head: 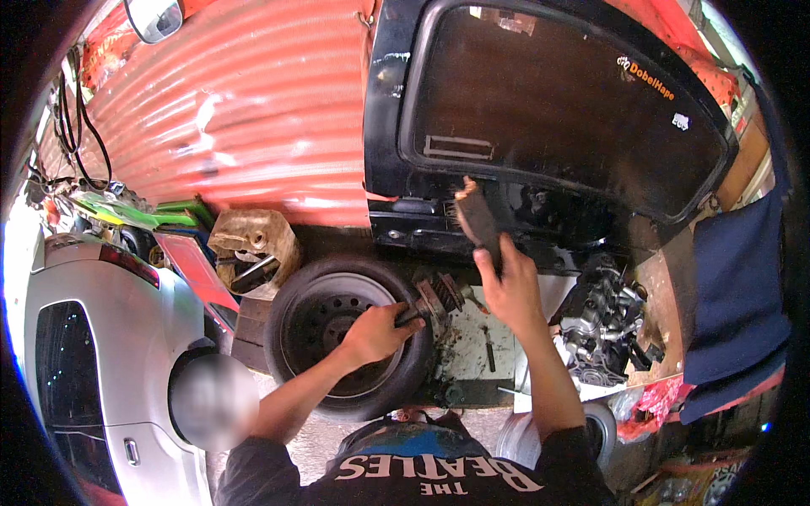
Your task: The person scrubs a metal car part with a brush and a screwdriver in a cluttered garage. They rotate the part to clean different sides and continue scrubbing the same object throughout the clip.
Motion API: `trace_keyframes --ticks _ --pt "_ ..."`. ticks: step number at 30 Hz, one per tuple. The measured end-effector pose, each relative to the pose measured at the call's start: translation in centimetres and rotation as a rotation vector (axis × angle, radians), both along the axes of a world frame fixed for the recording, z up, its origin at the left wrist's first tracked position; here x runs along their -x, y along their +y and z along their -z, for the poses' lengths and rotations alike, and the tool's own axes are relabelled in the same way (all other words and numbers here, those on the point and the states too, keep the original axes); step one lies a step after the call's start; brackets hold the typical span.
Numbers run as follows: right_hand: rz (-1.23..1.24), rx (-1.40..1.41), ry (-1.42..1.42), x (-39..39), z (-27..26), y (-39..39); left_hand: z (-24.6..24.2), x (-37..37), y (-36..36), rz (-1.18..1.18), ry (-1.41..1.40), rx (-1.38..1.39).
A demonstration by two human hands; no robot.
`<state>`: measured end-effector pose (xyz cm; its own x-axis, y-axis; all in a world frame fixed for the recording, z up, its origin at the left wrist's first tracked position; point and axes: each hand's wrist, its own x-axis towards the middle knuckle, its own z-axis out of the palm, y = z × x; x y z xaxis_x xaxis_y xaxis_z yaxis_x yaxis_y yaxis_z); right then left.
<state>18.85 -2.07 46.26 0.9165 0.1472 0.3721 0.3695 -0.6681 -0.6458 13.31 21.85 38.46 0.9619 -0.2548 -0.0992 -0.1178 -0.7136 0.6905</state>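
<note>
My left hand point(380, 332) is closed around the shaft end of a dark, greasy metal part point(436, 297) with a round flange and a ridged, gear-like far end. The part is held over the right side of a tyre on a steel wheel point(291, 392), which lies flat before me. My right hand point(514, 294) grips a worn wooden brush point(479, 218), its thin bristles facing left. The brush is raised above and to the right of the metal part, apart from it. Its far end looks broken, with pale wood showing.
A stained white surface point(471, 360) bears a dark slim tool point(490, 350). An engine-like assembly point(598, 335) stands right. Beyond are a black vehicle door point(386, 158) and red corrugated sheeting point(285, 114). A cut-open plastic jug point(253, 234) holds parts. A silver car point(123, 354) flanks the left.
</note>
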Motion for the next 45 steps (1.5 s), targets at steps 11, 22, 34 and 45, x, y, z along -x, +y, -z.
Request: trace_keyframes --ticks 11,22,34,45 --pt "0.091 0.13 -0.209 5.2 8.8 -5.2 -1.1 -2.7 -1.1 -0.339 -0.171 0.081" --pt "-0.996 -1.962 0.759 5.9 4.7 -1.4 -0.6 -2.5 -0.3 -0.422 -0.104 0.335" --pt "-0.24 -0.505 0.05 0.2 1.7 2.7 -2.1 -1.9 -0.2 -0.418 -0.254 0.219" --pt "-0.131 -0.047 -0.4 -1.4 1.3 1.1 -4.3 -1.9 -0.6 -0.477 -0.315 0.118"
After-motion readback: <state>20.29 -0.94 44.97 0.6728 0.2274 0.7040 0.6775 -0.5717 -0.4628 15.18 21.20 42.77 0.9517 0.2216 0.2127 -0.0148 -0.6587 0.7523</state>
